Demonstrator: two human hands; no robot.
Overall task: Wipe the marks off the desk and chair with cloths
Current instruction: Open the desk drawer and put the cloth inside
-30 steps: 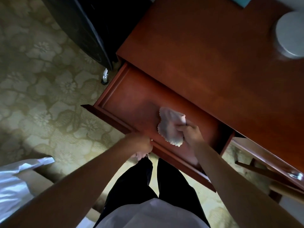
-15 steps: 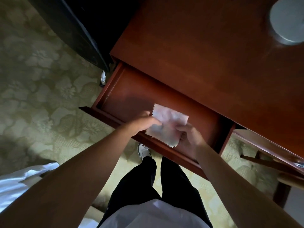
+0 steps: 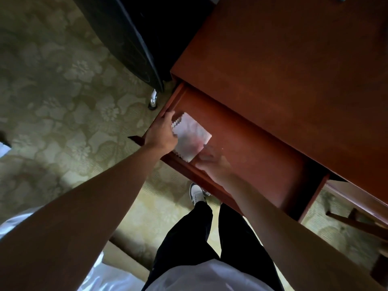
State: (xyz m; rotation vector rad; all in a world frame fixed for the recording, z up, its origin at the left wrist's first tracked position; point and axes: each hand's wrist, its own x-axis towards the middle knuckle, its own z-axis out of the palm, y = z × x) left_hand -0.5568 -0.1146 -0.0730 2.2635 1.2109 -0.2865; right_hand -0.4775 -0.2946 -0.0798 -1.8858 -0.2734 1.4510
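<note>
A pale cloth (image 3: 192, 139) with zigzag edges lies spread flat in the left end of the open drawer (image 3: 258, 160) of the reddish wooden desk (image 3: 294, 70). My left hand (image 3: 162, 134) is at the cloth's left edge beside the drawer's side wall and pinches that edge. My right hand (image 3: 212, 162), blurred, holds the cloth's near right corner just inside the drawer's front.
A black chair (image 3: 130, 43) with a chrome caster (image 3: 152, 99) stands left of the desk. Wooden chair parts (image 3: 357, 221) show under the desk at the right. White bedding (image 3: 109, 278) lies at the lower left. My legs and a shoe (image 3: 197, 194) stand on patterned carpet.
My left hand left the drawer front and took the cloth's left edge. Both hands moved the cloth to the drawer's left end and spread it flat.
</note>
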